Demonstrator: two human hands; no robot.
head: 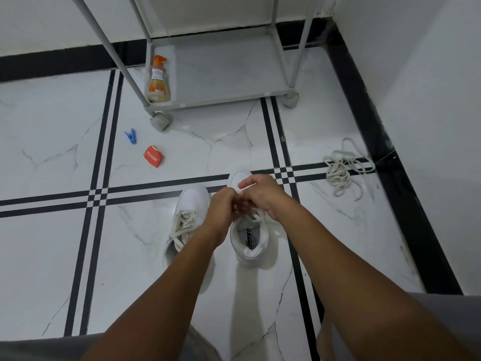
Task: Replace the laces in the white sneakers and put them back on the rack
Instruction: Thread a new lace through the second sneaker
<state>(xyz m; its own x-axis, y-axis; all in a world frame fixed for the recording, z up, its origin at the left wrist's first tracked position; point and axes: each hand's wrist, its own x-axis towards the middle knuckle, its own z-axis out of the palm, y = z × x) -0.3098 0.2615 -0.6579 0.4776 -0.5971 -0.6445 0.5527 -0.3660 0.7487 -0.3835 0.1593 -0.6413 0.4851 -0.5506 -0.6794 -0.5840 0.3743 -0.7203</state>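
Observation:
Two white sneakers stand side by side on the tiled floor, toes pointing away from me. The left sneaker is laced with a cream lace. Over the right sneaker my left hand and my right hand meet above its tongue. Both pinch a cream lace, a short stretch of which shows between my right fingers. The lace eyelets of that shoe are mostly hidden under my hands. A loose pile of cream laces lies on the floor to the right.
A grey metal rack on feet stands ahead against the wall, with an orange spray bottle on its bottom shelf. A blue clothes peg and a red sachet lie on the floor at left. White walls close the right side.

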